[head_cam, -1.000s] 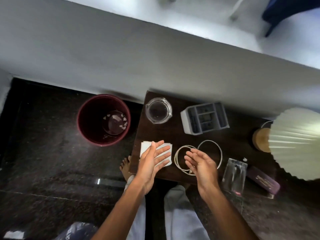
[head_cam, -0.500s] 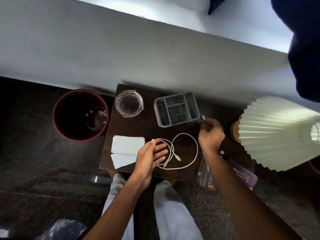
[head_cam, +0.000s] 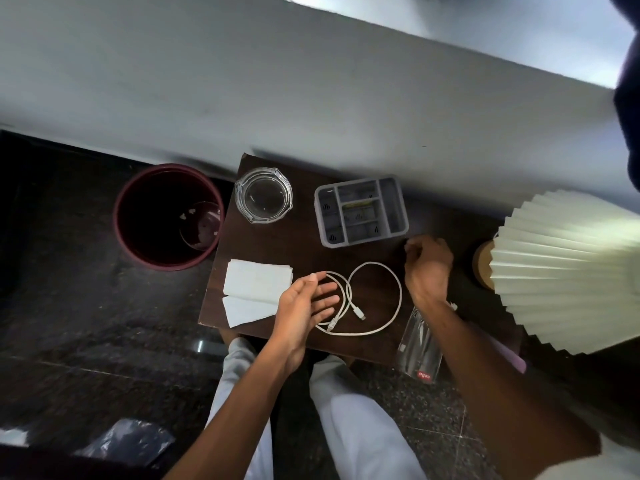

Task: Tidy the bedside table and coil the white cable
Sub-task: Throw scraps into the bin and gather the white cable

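The white cable (head_cam: 375, 268) lies in loose loops on the dark wooden bedside table (head_cam: 294, 244), with both plugs near the front edge. My left hand (head_cam: 304, 306) hovers open over the cable's left loops, palm turned right. My right hand (head_cam: 427, 265) sits by the front right corner of the grey compartment organizer (head_cam: 362, 209). Its fingers are curled down and hide whatever is under them. Folded white papers (head_cam: 258, 280) lie at the table's front left.
A clear glass dish (head_cam: 263, 195) stands at the table's back left. A pleated lamp shade (head_cam: 568, 268) on a wooden base (head_cam: 483, 265) fills the right. A clear pen pouch (head_cam: 420, 348) overhangs the front edge. A maroon bin (head_cam: 166, 216) stands on the floor to the left.
My left hand went from the papers to the cable. My right hand left the cable for the organizer's right corner; the thin dark object it gripped half a second ago no longer shows.
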`<state>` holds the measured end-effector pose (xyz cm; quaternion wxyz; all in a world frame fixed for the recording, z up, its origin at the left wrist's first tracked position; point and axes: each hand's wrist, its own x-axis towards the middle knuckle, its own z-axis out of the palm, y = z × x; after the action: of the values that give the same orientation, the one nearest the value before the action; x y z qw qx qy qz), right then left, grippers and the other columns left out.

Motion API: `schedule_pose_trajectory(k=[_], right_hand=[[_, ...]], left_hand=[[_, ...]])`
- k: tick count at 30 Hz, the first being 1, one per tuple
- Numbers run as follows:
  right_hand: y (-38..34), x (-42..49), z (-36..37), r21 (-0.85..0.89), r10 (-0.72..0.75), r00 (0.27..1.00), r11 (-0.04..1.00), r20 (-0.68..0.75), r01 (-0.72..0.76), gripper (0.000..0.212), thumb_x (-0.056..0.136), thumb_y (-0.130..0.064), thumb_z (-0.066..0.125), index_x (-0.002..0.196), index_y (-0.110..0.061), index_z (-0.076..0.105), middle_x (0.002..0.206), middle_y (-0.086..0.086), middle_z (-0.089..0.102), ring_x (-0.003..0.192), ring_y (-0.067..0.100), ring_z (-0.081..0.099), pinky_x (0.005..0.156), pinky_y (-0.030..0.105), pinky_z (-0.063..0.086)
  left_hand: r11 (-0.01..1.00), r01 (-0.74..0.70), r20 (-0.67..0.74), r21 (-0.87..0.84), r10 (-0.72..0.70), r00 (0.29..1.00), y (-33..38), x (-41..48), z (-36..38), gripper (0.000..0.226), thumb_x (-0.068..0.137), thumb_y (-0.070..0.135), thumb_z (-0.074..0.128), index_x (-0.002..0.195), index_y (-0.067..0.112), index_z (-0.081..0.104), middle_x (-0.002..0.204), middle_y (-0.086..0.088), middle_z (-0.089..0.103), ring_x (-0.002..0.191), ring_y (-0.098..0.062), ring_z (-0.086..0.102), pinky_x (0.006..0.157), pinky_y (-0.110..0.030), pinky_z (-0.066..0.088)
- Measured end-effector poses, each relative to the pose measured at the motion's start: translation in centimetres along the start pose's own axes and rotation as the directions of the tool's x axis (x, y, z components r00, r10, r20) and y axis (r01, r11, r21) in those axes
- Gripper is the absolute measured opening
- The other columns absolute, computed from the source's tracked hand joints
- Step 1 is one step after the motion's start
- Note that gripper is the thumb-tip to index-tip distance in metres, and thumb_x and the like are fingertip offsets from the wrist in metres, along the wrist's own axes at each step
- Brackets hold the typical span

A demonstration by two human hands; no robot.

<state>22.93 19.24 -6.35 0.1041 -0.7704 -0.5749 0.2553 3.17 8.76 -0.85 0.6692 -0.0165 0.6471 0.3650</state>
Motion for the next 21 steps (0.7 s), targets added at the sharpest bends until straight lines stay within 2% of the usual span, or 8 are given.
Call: schedule_pose_trajectory(k=[2,4,7,9,13,17,19,21], right_hand=[[0.0,-0.7,-0.1,0.042,0.017,1.000,0.999,-0.008,-0.017,0.013,0.086,0.007,0.062,0.094,0.003,0.071,0.095,0.021,0.070,0.083,0.027,0.065,0.073,0.000,0.032],[-0.6,-1.5,-0.6,0.125,0.057,0.997,0.991,-0.044,-0.051,0.009,0.086,0.002,0.066,0.093,0.002,0.072,0.091,0.019,0.073,0.085,0.029,0.069,0.076,0.009,0.036],[-2.5,-3.5,-1.3,0.313,0.234,0.972,0.924,-0.005,-0.221,0.009,0.087,-0.010,0.070,0.096,-0.013,0.072,0.091,0.006,0.074,0.087,0.019,0.070,0.081,0.025,0.052],[-3.8,-5.2,-1.5,0.430,0.279,0.959,0.860,0.053,-0.275,0.012,0.087,-0.013,0.072,0.092,-0.023,0.068,0.090,0.000,0.073,0.085,0.019,0.072,0.082,0.033,0.058],[-6.5,-8.6,-1.7,0.637,0.275,0.935,0.685,0.224,-0.355,0.015,0.089,-0.007,0.069,0.097,-0.019,0.064,0.092,0.003,0.071,0.082,0.015,0.071,0.081,0.028,0.058],[-9.3,-11.3,-1.4,0.735,0.258,0.864,0.454,0.432,-0.503,0.020,0.090,-0.003,0.068,0.107,-0.008,0.062,0.094,0.008,0.071,0.076,0.009,0.071,0.078,0.023,0.059],[-10.3,-12.2,-1.0,0.731,0.240,0.847,0.427,0.475,-0.532,0.021,0.089,-0.002,0.069,0.108,-0.008,0.062,0.094,0.008,0.072,0.077,0.008,0.072,0.076,0.021,0.059],[-11.1,-12.9,-0.3,0.716,0.226,0.852,0.465,0.472,-0.520,0.021,0.088,-0.003,0.070,0.106,-0.011,0.063,0.096,0.009,0.073,0.082,0.010,0.072,0.076,0.024,0.059]], left_hand=[[1.000,-0.001,-0.001,0.004,0.001,1.000,0.0,-0.1,-0.1,0.029,0.107,0.031,0.043,0.121,0.018,0.065,0.113,-0.007,0.076,0.098,-0.020,0.073,0.092,-0.034,0.057],[1.000,-0.004,-0.002,0.008,0.004,1.000,0.0,-0.3,-0.2,0.028,0.107,0.030,0.043,0.120,0.020,0.066,0.113,-0.007,0.076,0.099,-0.020,0.073,0.092,-0.034,0.057],[1.000,-0.010,-0.005,0.007,0.010,1.000,0.2,-0.5,-0.3,0.027,0.107,0.029,0.044,0.119,0.019,0.067,0.111,-0.006,0.077,0.096,-0.018,0.073,0.091,-0.033,0.057],[1.000,-0.017,-0.010,0.004,0.017,1.000,0.3,-0.6,-0.5,0.027,0.107,0.027,0.046,0.119,0.018,0.068,0.108,-0.005,0.077,0.093,-0.016,0.074,0.088,-0.031,0.058],[0.999,-0.045,-0.002,0.017,0.045,0.999,0.5,-1.1,-1.0,0.025,0.104,0.023,0.052,0.119,0.014,0.070,0.109,-0.006,0.077,0.096,-0.017,0.073,0.083,-0.025,0.059],[0.997,-0.070,0.028,0.019,0.069,0.997,1.2,-1.5,-1.8,0.025,0.103,0.021,0.054,0.118,0.013,0.073,0.111,-0.007,0.077,0.100,-0.017,0.073,0.088,-0.025,0.059],[0.997,-0.071,0.047,0.009,0.071,0.996,1.6,-1.6,-2.3,0.025,0.103,0.020,0.055,0.116,0.013,0.074,0.111,-0.008,0.078,0.106,-0.019,0.073,0.092,-0.028,0.058],[0.997,-0.072,0.059,-0.011,0.072,0.996,2.1,-1.7,-3.0,0.025,0.102,0.019,0.056,0.116,0.011,0.075,0.110,-0.009,0.079,0.106,-0.019,0.073,0.095,-0.029,0.057]])
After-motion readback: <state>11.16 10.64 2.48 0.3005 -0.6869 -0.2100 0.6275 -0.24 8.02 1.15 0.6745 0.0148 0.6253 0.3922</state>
